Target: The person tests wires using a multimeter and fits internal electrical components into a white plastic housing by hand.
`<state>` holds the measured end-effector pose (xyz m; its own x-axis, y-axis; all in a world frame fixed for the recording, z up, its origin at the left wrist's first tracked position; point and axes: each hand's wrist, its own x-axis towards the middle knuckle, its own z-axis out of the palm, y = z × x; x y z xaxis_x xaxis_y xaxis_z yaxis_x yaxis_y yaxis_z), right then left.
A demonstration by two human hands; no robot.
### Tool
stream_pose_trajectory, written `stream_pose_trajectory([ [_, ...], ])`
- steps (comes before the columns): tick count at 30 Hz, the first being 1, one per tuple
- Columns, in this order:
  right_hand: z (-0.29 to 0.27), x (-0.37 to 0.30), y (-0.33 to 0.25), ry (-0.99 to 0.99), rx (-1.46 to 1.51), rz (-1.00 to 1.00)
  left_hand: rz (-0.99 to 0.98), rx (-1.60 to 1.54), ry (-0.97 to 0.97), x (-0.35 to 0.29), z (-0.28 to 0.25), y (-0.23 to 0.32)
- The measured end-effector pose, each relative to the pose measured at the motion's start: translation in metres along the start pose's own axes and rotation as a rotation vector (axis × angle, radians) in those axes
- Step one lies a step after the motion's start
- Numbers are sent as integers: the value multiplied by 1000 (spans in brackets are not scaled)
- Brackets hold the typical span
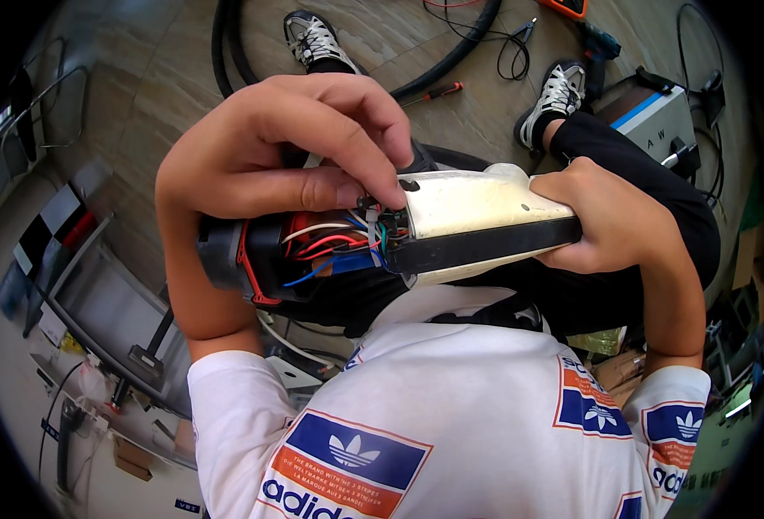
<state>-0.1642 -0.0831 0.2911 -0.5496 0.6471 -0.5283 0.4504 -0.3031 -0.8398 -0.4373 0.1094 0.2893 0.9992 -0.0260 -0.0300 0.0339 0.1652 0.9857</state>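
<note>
A partly opened white-and-black plug housing (pixel 486 208), which looks like a charging connector, is held across my lap. Its black head (pixel 222 251) with a red seal lies at the left. Between the two, a bundle of red, blue, white and green wires (pixel 334 244) lies exposed, with a pale cable tie (pixel 372 232) round part of it. My left hand (pixel 295 147) reaches over the wires, thumb and forefinger pinched at a small dark part by the housing's edge; what they grip is unclear. My right hand (pixel 611 216) is wrapped around the housing's right end.
A thick black cable (pixel 451 65) curves over the floor beyond my knees, near a screwdriver (pixel 438 92) and a thin black lead (pixel 513 56). At the right stand a cordless drill (pixel 600 41) and a grey equipment case (pixel 650 121). A metal-framed cart (pixel 109 303) is at the left.
</note>
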Motion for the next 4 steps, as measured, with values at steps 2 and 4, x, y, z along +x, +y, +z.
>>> stream_pose_trajectory([
  [2, -1, 0, 1, -5, -7, 0, 17, -18, -42, 1, 1, -5],
  [4, -2, -1, 5, -13, -26, 2, -33, -22, -143, 5, -6, -1],
])
